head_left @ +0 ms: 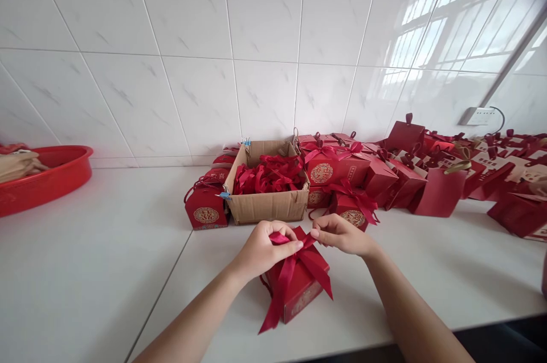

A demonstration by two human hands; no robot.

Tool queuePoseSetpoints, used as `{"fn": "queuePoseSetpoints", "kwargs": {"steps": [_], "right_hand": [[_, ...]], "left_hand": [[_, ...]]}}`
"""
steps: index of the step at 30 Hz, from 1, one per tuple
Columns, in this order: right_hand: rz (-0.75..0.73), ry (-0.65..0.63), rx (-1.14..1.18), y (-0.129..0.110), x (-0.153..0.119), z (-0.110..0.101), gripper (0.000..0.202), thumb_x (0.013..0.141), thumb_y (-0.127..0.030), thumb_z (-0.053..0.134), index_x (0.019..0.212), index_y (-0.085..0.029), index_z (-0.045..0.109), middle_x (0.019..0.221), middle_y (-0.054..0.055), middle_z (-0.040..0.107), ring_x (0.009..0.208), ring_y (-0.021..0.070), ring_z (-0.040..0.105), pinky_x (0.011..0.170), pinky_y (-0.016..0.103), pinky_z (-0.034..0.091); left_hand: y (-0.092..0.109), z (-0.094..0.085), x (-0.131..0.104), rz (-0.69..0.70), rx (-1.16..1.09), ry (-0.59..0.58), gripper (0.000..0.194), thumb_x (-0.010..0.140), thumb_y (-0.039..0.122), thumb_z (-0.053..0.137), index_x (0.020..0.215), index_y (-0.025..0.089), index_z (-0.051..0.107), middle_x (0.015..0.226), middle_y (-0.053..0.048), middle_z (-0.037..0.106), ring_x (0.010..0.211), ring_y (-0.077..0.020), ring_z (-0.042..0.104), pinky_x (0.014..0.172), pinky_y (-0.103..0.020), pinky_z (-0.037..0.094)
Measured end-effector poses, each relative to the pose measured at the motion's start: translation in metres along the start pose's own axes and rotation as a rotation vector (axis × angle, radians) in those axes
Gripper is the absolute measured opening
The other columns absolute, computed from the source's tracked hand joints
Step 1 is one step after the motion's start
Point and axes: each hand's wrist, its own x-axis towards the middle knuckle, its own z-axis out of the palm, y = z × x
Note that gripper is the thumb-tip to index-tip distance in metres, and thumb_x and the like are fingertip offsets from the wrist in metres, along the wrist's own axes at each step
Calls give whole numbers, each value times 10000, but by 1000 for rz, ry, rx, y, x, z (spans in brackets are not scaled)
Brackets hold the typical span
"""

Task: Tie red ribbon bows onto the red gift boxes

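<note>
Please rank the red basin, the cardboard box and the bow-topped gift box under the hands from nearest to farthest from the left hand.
1. Gift box, right at the left hand.
2. Cardboard box, just behind that hand.
3. Red basin, far over on the left.

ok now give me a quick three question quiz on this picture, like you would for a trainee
1. Multiple choice: what are the left hand and the right hand both gripping?
a) the wall socket
b) the red bow on the gift box
c) the rim of a basin

2. True or false: the open cardboard carton holds a heap of red ribbon.

3. Fill the gap: from the person's view, the red tub stands to the ____ of the carton.

Key: 1 b; 2 true; 3 left
</note>
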Motion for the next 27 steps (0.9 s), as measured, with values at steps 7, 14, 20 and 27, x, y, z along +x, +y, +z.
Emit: {"fn": "queuePoseSetpoints", "kwargs": {"steps": [7, 14, 20, 27], "right_hand": [[-4, 45, 14, -1, 0, -1, 469, 818, -506, 614, 547, -162, 446, 506, -53, 373, 468, 59, 273, 433, 233, 205], [-64, 46, -28, 1, 1, -5, 471, 840, -474, 598, 532, -163, 422, 512, -51, 342, 488, 65, 262, 449, 244, 203], [-97, 50, -72, 3, 0, -5, 482, 852, -469, 581, 526, -171, 389, 513, -53, 311, 494, 69, 248, 454, 251, 195], [-139, 29, -118, 2, 0, -5, 477, 873, -447, 562, 535, -173, 368, 530, -52, 297, 506, 70, 245, 463, 248, 202]], "left_hand": [[-9, 2, 5, 58, -9, -1, 445, 698, 332, 719, 492, 209, 344, 666, -39, 649, 1107, -283, 580, 874, -326, 415], [-12, 1, 5, 53, -3, -9, 430, 702, 341, 723, 517, 216, 355, 706, -50, 701, 1158, -277, 563, 908, -339, 408], [-16, 1, 6, 88, -24, -32, 488, 692, 292, 717, 548, 225, 255, 682, -50, 694, 1130, -261, 567, 913, -339, 402], [-17, 2, 8, 104, -6, -32, 496, 672, 266, 708, 547, 213, 231, 574, 13, 575, 824, -196, 617, 910, -330, 411]]}}
